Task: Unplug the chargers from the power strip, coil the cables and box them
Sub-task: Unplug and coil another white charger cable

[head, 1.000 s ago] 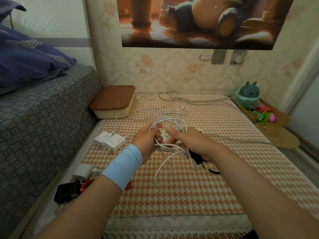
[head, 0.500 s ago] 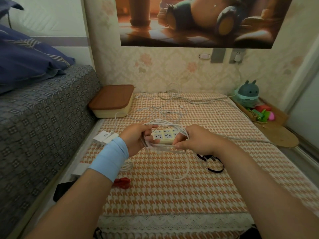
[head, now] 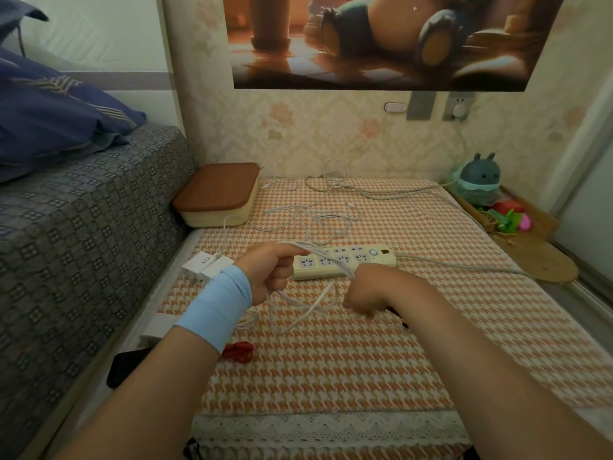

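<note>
A cream power strip (head: 345, 260) lies on the houndstooth tablecloth with no plug in its visible sockets. Just in front of it my left hand (head: 270, 270) grips a bundle of white cable (head: 298, 302) in a fist. My right hand (head: 368, 290) is curled with the same cable running into it; loops hang between the two hands. Two white chargers (head: 205, 265) lie at the left edge. A cream box (head: 219, 197) with a brown lid stands closed at the back left. More loose white cable (head: 315, 220) lies behind the strip.
A red cable (head: 238, 351), a white adapter (head: 156, 328) and a black object (head: 124, 366) lie near my left forearm. A grey sofa (head: 76, 234) borders the left side. A plush toy (head: 477, 180) and small toys (head: 507, 217) sit at the right. The strip's lead (head: 464, 268) runs right.
My hands have lowered and drawn apart, pulling the white cable out between them. The power strip now shows fully behind them. The black cable by my right hand is now mostly hidden.
</note>
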